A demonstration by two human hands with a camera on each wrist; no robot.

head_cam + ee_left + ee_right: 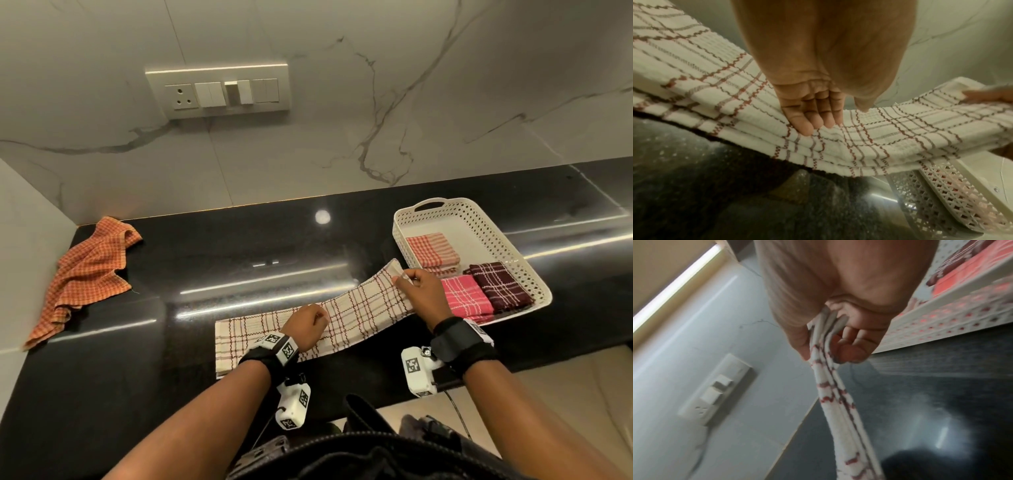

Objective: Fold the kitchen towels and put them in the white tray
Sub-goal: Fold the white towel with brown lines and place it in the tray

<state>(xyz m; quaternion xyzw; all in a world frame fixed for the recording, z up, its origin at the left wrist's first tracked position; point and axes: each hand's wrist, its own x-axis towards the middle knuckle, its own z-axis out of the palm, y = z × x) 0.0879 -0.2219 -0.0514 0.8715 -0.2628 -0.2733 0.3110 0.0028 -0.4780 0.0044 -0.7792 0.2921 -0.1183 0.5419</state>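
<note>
Now R hand (422,291) pinches the cream towel (356,308) end, lifted by the tray (507,246); L hand (306,330), fingers (807,120) straight, presses its middle on the counter (205,274).

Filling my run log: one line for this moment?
cream plaid towel mid-fold | right hand lifts end | left hand presses middle | white tray: three folded

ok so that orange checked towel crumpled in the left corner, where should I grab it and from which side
Likely best by the loose near end of the orange towel, reaching in with the left hand from the front right. It lies bunched against the side wall, with its far end by the back wall, so only that side is open. Pinch the edge and lift to shake it flat.
</note>
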